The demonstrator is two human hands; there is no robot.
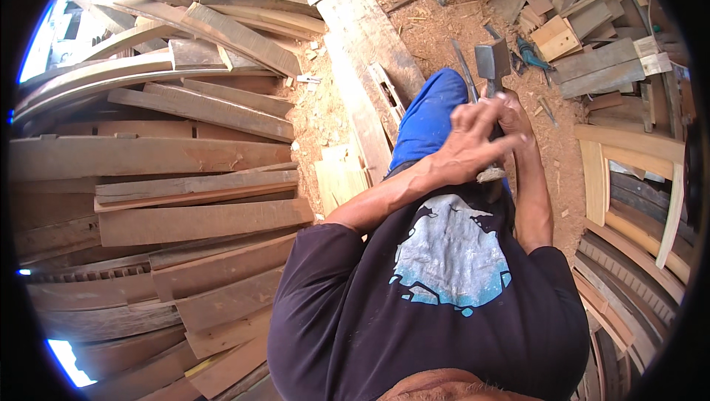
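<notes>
A hammer (493,62) with a blocky grey metal head stands head outward in front of my lap, its handle end (489,175) showing near my shirt. My right hand (512,111) is closed around the handle below the head, partly covered by the other hand. My left hand (473,131) reaches across over the handle, fingers apart and slightly blurred, one stretched toward my right wrist. Just left of the hammer head is a thin dark metal tool (463,65), perhaps a chisel; its lower end is hidden behind my knee and hand.
A long plank (355,46) lies ahead to the left, with a slotted wood piece (386,90) on it. Stacked curved boards (192,153) fill the left side. A teal power tool (531,53) lies ahead right near offcuts. A wooden frame (629,142) stands at right. Sawdust covers the ground.
</notes>
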